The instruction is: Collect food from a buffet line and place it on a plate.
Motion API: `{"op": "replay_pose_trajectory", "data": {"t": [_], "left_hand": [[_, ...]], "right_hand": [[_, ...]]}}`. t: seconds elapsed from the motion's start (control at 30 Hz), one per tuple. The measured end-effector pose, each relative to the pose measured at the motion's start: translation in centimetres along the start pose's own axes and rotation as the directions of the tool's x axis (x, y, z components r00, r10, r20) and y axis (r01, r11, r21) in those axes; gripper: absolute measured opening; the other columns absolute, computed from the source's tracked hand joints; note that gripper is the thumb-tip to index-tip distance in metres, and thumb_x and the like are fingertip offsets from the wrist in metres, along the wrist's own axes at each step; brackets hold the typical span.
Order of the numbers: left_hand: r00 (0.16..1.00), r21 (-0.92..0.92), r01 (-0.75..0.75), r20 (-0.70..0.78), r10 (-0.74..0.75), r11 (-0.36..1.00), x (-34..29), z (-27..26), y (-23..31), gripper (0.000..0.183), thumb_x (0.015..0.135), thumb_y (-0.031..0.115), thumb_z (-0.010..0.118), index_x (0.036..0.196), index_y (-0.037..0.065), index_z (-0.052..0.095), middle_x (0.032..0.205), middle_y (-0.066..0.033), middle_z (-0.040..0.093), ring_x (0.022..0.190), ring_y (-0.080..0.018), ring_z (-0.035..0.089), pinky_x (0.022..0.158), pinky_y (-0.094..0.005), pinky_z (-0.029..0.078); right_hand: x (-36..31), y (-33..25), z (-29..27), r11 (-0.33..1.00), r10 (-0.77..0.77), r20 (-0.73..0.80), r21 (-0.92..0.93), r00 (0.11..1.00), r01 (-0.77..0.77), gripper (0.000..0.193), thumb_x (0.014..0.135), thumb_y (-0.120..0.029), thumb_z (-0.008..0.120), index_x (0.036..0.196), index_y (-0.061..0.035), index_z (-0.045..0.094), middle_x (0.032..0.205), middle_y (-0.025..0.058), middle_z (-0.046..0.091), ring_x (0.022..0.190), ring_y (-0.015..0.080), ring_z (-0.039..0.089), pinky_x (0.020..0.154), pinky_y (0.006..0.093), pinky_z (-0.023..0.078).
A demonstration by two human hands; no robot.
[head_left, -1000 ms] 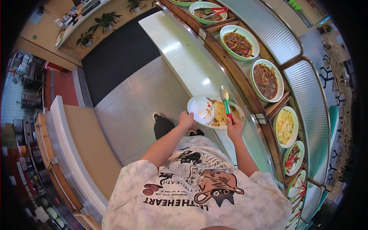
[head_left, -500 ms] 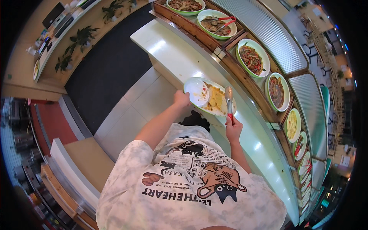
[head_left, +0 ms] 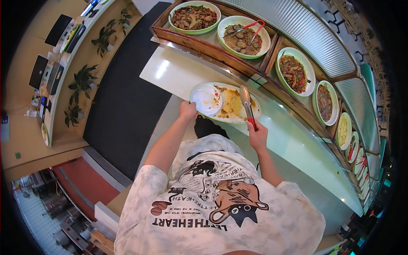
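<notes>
My left hand [head_left: 188, 111] is closed on the left end of an oval, green-edged white platter [head_left: 256, 111]. On the platter's left part rests a small round white dish [head_left: 205, 102] with a few food scraps and a red bit in it. Yellowish food slices [head_left: 232, 102] and brown crumbs lie beside that dish. Closed around the red handle of metal tongs [head_left: 246, 101] is my right hand [head_left: 257, 135]; the tongs' head lies over the platter's right part. Whether my right fingers also touch the platter's rim is hard to see.
A pale counter ledge [head_left: 163, 74] runs beneath and right of the platter. Above it, a wooden-framed display holds a bowl of meat slices with red tongs [head_left: 242, 38], a pepper dish [head_left: 293, 71] and several others. A dark mat [head_left: 123, 93] and potted plants [head_left: 83, 80] are at left.
The whole view has shifted, with the food bowls at far right appearing larger and nearer. The platter and both hands sit slightly further left in view. Both grips stay the same.
</notes>
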State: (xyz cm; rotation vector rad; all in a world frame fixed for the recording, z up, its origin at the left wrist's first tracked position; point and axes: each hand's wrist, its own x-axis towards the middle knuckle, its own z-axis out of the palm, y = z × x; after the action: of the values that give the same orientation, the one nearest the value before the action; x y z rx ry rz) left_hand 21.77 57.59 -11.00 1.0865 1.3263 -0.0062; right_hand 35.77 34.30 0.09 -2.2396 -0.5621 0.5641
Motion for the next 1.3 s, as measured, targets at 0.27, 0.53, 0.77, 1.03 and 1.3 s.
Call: {"op": "replay_pose_trajectory", "data": {"t": [0.27,0.53,0.77,1.03,1.3], "left_hand": [[0.994,-0.045,-0.026,-0.105,0.021,0.999,5.6,-4.0,-5.3,0.021,0.076,0.009,0.045,0.078,-0.010,0.052,0.059,-0.0166,0.056,0.047,-0.0201,0.056,0.041,-0.0309,0.043],[0.980,0.104,-0.022,-0.192,0.042,0.994,8.4,-3.4,-5.1,0.022,0.074,0.009,0.043,0.080,-0.009,0.052,0.061,-0.0169,0.056,0.049,-0.0213,0.057,0.046,-0.0316,0.045],[0.975,-0.143,-0.023,-0.222,-0.009,0.989,4.9,-2.3,-4.0,0.024,0.077,0.016,0.048,0.081,-0.007,0.054,0.069,-0.0165,0.058,0.054,-0.0196,0.058,0.050,-0.0288,0.046],[0.987,0.514,-0.136,-0.001,0.159,0.847,-8.3,-4.4,-8.5,0.027,0.073,0.025,0.054,0.079,-0.002,0.058,0.081,-0.0198,0.059,0.077,-0.0341,0.057,0.068,-0.0386,0.045],[0.846,0.503,-0.358,0.531,0.046,0.787,-12.7,-0.1,-4.7,0.030,0.065,0.024,0.066,0.082,0.000,0.060,0.089,-0.0194,0.060,0.083,-0.0287,0.059,0.072,-0.0339,0.045]], "right_hand": [[7.5,-5.6,-2.1,0.944,-0.229,0.179,-0.201,0.957,0.263,0.030,0.074,-0.019,0.062,0.099,-0.0019,0.058,0.071,0.0139,0.060,0.059,0.0198,0.055,0.057,0.0298,0.043],[22.5,-10.4,-6.8,0.452,-0.283,0.421,-0.734,0.862,0.507,0.027,0.076,-0.028,0.058,0.090,-0.0050,0.058,0.078,0.0153,0.059,0.075,0.0315,0.058,0.063,0.0404,0.046],[28.7,-13.7,-6.7,0.146,-0.056,0.506,-0.849,0.861,0.509,0.026,0.073,-0.025,0.061,0.090,-0.0058,0.058,0.082,0.0138,0.060,0.079,0.0299,0.058,0.066,0.0404,0.046],[31.4,-14.0,-11.3,0.073,-0.005,0.511,-0.857,0.860,0.510,0.026,0.071,-0.023,0.064,0.089,-0.0045,0.058,0.083,0.0135,0.061,0.081,0.0293,0.059,0.068,0.0383,0.047],[31.3,-9.7,-16.4,0.132,-0.072,0.482,-0.863,0.873,0.488,0.025,0.071,-0.024,0.064,0.086,-0.0042,0.057,0.084,0.0127,0.060,0.080,0.0290,0.059,0.066,0.0383,0.047]]}}
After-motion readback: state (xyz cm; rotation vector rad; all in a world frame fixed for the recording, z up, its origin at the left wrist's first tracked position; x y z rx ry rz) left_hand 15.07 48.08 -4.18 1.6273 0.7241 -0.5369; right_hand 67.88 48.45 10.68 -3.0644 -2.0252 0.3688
